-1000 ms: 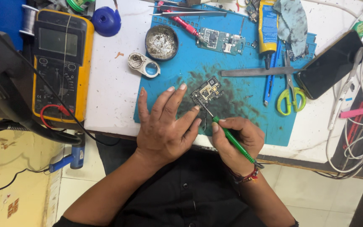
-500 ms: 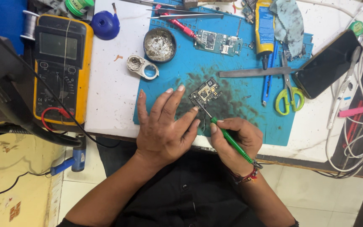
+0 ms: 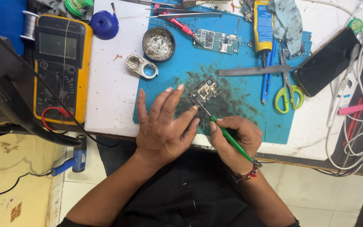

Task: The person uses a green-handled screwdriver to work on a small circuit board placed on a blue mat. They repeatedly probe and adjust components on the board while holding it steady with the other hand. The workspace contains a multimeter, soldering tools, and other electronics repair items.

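While both hands work at the bench's near edge, biggest item is the white table (image 3: pixel 106 96) with a blue mat (image 3: pixel 248 113) on top. Yellow multimeter (image 3: pixel 61 67) sits at 9 o'clock from the mat, dark phone (image 3: pixel 326 67) at 3 o'clock. Left hand (image 3: pixel 162 124) lies flat on the mat, fingers spread and released, fingertips just touching the small circuit board (image 3: pixel 205 91) from 8 o'clock. Right hand (image 3: pixel 234 143) is clenched round a green screwdriver (image 3: pixel 227 136), tip on the board's near edge. Board is mid-mat, on a dark smudge. Second circuit board (image 3: pixel 217 41) at 12 o'clock from it, green-handled scissors (image 3: pixel 288 92) at 3, round tin (image 3: pixel 159 44) at 11.
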